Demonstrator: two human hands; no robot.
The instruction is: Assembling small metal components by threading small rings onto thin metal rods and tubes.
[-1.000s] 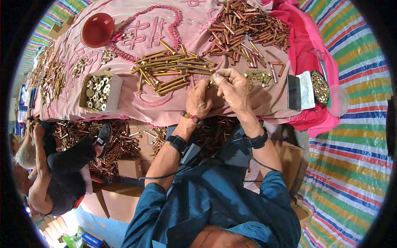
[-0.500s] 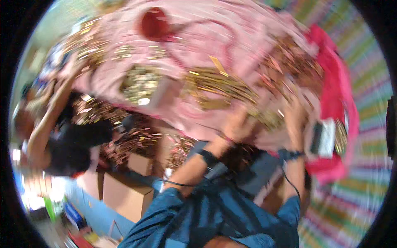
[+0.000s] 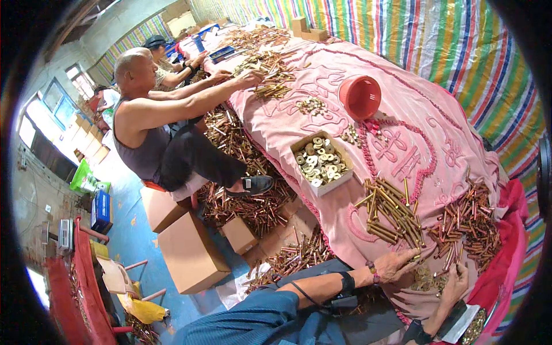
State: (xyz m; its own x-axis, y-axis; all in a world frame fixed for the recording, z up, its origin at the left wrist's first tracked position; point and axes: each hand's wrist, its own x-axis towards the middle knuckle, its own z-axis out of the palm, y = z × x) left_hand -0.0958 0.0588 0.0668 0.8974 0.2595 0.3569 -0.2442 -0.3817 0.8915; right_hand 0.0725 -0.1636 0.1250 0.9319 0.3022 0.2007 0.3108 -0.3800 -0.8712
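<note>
At the near right of the pink cloth, my left hand [image 3: 395, 265] reaches in with its fingers drawn together. Whatever small thing is at its fingertips is too small to name. Beside it my right hand [image 3: 455, 282] is closed in a pinch on a coppery bolt [image 3: 448, 260]. Small metal pieces lie in a heap [image 3: 425, 278] between and below both hands. Just past my right hand spreads a pile of coppery bolts [image 3: 472, 227]. Beyond my left hand are longer golden bolts [image 3: 391, 213], laid roughly side by side.
An open box of washers [image 3: 345, 179] stands on the cloth, with a red bucket [image 3: 359, 98] beyond it. At left a co-worker [image 3: 144, 115] reaches over another bolt pile [image 3: 270, 75]. Cardboard boxes [image 3: 192, 253] and heaped bolts [image 3: 253, 207] lie on the floor.
My view has swung left and up, so the co-workers and far end of the cloth now show. The blur is gone. My hands stay by the same small heap, the right now pinching a bolt.
</note>
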